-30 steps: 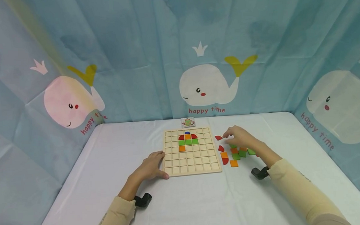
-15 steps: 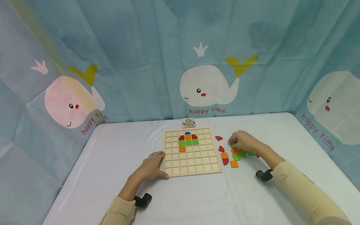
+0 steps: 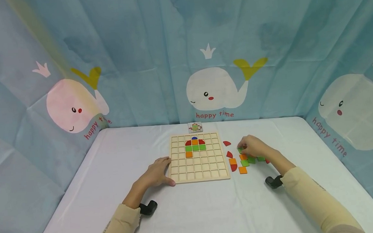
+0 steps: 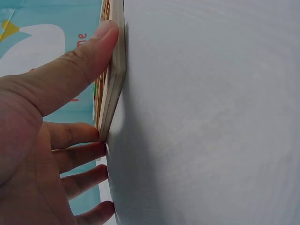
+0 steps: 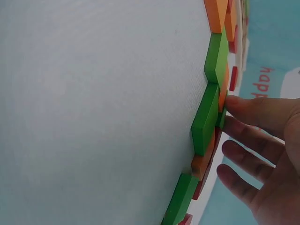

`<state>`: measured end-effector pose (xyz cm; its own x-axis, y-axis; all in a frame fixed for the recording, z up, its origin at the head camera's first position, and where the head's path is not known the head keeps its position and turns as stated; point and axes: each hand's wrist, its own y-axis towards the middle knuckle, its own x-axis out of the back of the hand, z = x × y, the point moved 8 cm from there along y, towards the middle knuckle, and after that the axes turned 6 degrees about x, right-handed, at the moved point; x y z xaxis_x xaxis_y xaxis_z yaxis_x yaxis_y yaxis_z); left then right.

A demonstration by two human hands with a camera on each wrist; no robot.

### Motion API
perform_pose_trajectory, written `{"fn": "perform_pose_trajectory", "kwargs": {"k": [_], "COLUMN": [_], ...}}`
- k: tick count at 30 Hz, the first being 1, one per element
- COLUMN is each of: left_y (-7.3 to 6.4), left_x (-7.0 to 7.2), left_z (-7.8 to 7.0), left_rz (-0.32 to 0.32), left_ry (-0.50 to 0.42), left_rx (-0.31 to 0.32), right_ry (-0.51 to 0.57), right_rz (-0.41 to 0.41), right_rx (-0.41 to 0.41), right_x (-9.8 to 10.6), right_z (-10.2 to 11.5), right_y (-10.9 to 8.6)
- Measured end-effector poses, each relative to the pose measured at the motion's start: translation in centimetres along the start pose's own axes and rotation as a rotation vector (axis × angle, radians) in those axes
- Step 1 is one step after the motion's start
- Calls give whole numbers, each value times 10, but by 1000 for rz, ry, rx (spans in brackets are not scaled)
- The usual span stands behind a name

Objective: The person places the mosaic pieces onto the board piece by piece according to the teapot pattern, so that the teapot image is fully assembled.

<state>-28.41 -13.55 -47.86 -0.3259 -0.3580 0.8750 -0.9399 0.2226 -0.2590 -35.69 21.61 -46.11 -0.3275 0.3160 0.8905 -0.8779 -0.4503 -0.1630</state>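
Note:
A wooden grid board [image 3: 202, 165] lies on the table, with red, orange, green and blue tiles set in its upper cells. My left hand [image 3: 158, 172] rests at its near left corner. In the left wrist view, the thumb [image 4: 96, 51] lies against one edge and the other fingers reach along the adjoining side, fairly straight. Over the loose pieces to the right, my right hand [image 3: 254, 146] has its thumb and index fingertips at a green square tile [image 3: 240, 150]. In the right wrist view this green tile [image 5: 222, 117] shows between those fingertips, partly hidden by other tiles.
Several loose tiles lie right of the board, among them an orange square [image 3: 243, 170], a red quarter-circle [image 3: 227, 143] and a green square [image 3: 245, 162]. Behind the board is a small pattern card [image 3: 195, 127]. A whale-print curtain [image 3: 158, 79] surrounds the table.
My right hand has moved right and slightly down, from beside the upper red quarter-circle to the green tile, and has nearly stopped there. My left hand has stayed at the board's corner.

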Motion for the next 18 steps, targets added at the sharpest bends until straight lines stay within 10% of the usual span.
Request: {"fn": "perform_pose_trajectory", "kwargs": {"k": [18], "left_y": [-1], "left_x": [0], "left_z": [-1], "left_rz": [-11], "left_ry": [-5], "left_rx": [6], "right_ry": [-22], "right_rz": [-3], "right_rx": [-23], "right_x": [-1], "right_z": [-1], "right_y": [0]}}
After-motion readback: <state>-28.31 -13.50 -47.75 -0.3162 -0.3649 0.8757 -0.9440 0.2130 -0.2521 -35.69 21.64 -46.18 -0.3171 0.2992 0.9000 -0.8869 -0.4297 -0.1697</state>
